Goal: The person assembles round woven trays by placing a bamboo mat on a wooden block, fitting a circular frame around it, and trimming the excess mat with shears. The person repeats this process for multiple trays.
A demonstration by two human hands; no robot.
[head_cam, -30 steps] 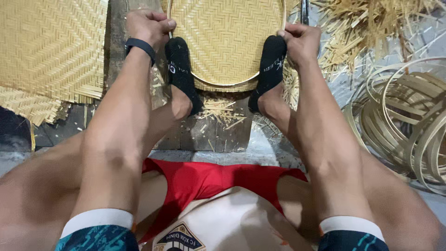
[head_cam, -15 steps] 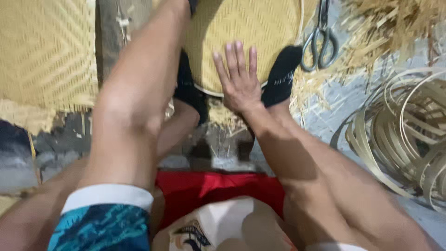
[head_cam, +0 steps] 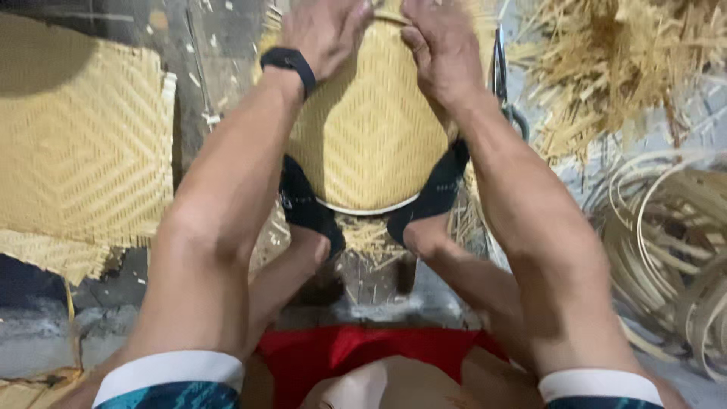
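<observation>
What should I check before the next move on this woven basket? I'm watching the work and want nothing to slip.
1. Both hands on the work: left hand and right hand rest on the far part of the woven basket. Ok.
2. Basket braced: a dark sock on the left and the other sock on the right press against its near rim. Ok.
3. Fingertips clear of splinters: they run out of the top of the picture. Cannot tell.
4. Scissors lie close beside the right forearm. Not ok.
5. Loose cuttings lie under the near rim. Not ok.
</observation>
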